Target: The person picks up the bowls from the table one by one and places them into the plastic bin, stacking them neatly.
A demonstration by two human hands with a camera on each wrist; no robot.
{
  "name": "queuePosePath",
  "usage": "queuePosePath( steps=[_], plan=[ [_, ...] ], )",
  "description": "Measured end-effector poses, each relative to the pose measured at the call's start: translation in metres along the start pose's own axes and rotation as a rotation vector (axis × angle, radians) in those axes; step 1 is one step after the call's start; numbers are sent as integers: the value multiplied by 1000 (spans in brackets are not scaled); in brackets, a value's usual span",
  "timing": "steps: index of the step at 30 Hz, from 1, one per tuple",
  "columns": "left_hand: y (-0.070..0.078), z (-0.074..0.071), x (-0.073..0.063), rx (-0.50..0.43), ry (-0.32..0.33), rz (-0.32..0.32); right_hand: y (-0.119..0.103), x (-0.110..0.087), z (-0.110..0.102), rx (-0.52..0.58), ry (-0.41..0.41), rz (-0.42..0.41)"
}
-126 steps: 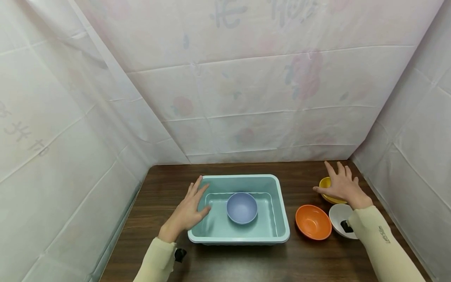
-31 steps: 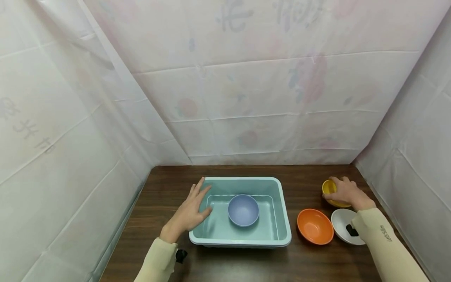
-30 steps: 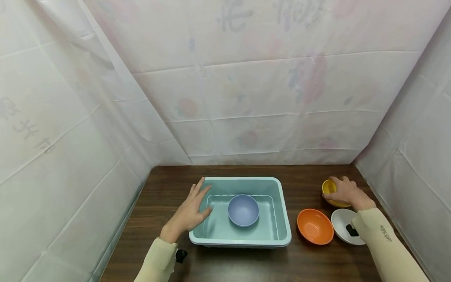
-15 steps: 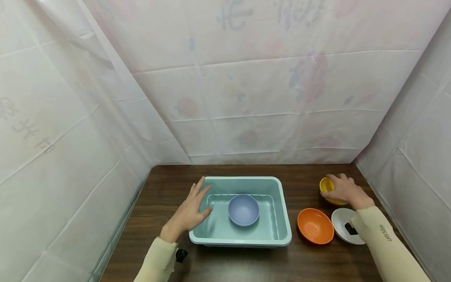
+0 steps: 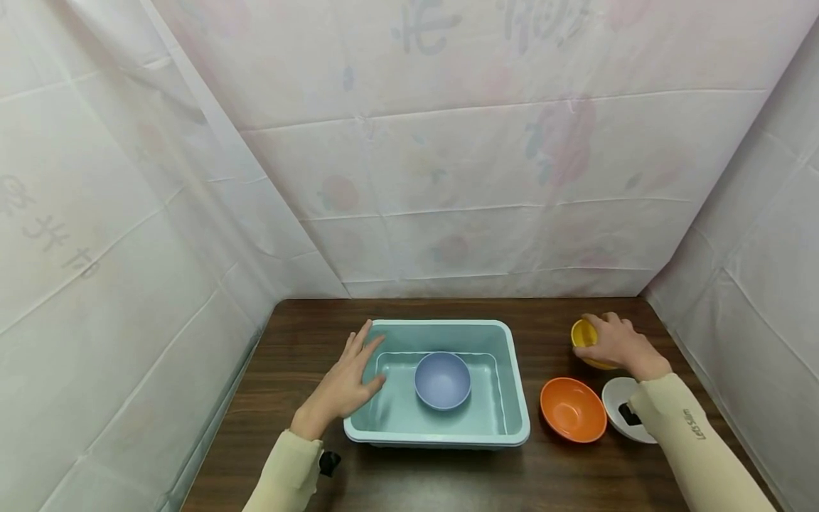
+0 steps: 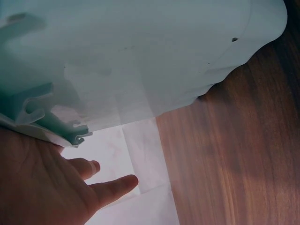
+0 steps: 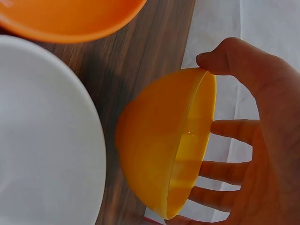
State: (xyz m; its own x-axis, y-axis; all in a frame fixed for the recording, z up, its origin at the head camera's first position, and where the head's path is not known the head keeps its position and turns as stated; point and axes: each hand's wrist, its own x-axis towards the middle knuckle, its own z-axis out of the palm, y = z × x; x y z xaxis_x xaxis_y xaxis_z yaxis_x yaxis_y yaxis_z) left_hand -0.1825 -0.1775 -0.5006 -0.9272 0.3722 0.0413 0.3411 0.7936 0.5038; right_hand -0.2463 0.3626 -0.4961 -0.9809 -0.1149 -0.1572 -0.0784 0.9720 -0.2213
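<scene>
My right hand (image 5: 616,343) grips the yellow bowl (image 5: 584,333) by its rim, at the back right of the table. In the right wrist view, the thumb lies on one side of the yellow bowl (image 7: 154,140) and the fingers spread across its mouth. The left hand (image 5: 342,384) rests at the left rim of a pale blue-green basin (image 5: 441,437), fingers extended. From below, the left wrist view shows this hand (image 6: 51,183) against the basin's outer wall (image 6: 140,61). A periwinkle bowl (image 5: 442,381) stands inside the basin.
An orange bowl (image 5: 572,410) sits right of the basin. Beside it is a white bowl (image 5: 617,398), partly covered by the right sleeve. Pale printed sheets (image 5: 448,178) hang behind and along both sides of the brown wooden table (image 5: 301,334).
Earlier my right hand was spread over the yellow bowl; it has since gripped it. Over the last half second, hand and bowl have shifted slightly left. The left hand stays put.
</scene>
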Motion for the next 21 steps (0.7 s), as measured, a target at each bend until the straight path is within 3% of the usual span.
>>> queuePosePath(
  steps=[21],
  plan=[
    [2,0,0,-2,8,-1,-24,-5,-8,-16,63,-39]
  ],
)
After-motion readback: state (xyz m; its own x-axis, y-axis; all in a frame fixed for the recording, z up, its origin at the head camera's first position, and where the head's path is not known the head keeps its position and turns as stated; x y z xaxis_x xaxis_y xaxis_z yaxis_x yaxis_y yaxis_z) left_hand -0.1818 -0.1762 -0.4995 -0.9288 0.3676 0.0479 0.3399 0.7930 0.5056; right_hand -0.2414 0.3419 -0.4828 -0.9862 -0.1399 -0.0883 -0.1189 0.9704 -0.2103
